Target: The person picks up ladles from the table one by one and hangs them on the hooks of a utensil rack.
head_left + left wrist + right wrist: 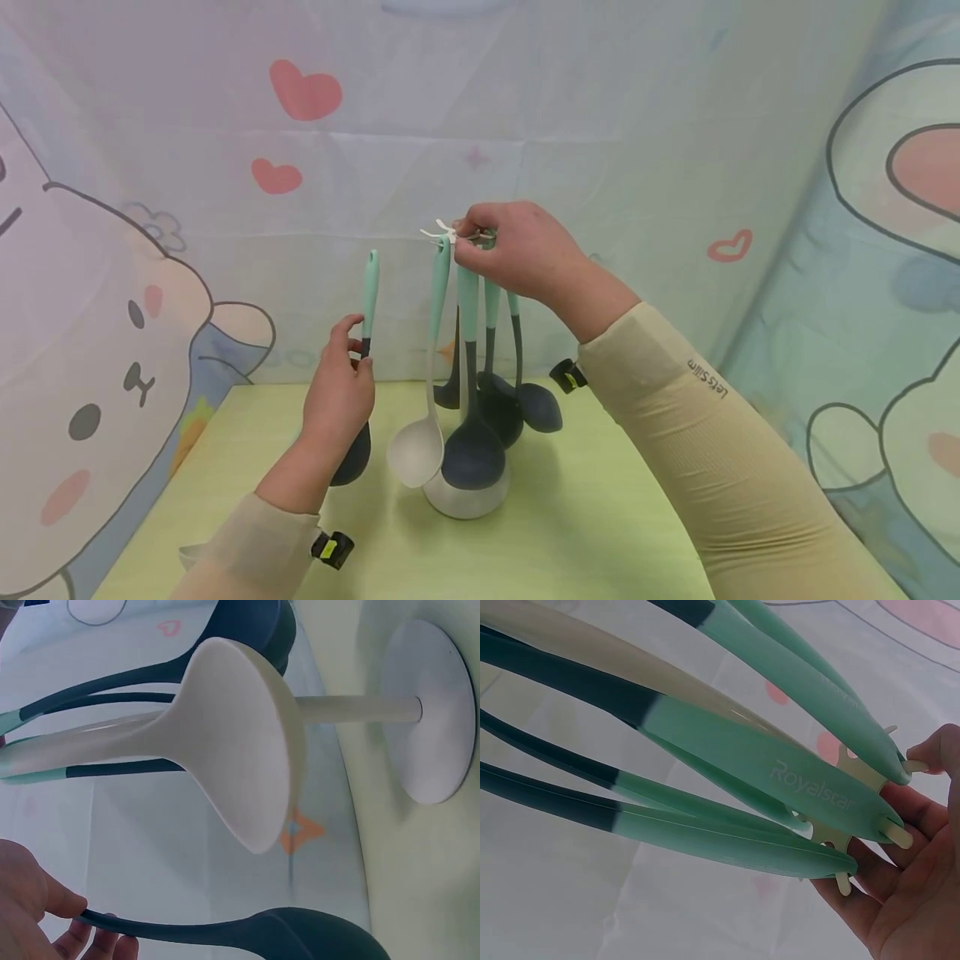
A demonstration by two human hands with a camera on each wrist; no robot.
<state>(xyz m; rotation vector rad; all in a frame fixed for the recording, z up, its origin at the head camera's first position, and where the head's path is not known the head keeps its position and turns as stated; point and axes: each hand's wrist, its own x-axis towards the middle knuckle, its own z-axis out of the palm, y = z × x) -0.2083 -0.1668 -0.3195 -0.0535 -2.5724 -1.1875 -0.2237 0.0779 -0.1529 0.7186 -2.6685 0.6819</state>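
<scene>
My left hand (pixel 341 392) pinches a dark serving spoon (pixel 322 934) with a mint handle by its neck, left of the utensil rack (pixel 468 502). The spoon is upright in the head view, its bowl partly behind my wrist. At the rack's top, my right hand (pixel 525 250) grips the white hook piece (pixel 859 771) with thumb and fingers. A white ladle (pixel 417 452) and a dark ladle (pixel 474 454) hang from the hooks. Several more dark utensils hang behind; in the right wrist view their mint handles (pixel 780 776) sit on the hook tips.
The rack's white pole (pixel 360 709) rises from a round base (pixel 431 712) on the yellow-green table (pixel 592 517). A pale object (pixel 191 554) lies at the table's left, mostly behind my left sleeve. A printed cloth (pixel 570 100) hangs behind the table.
</scene>
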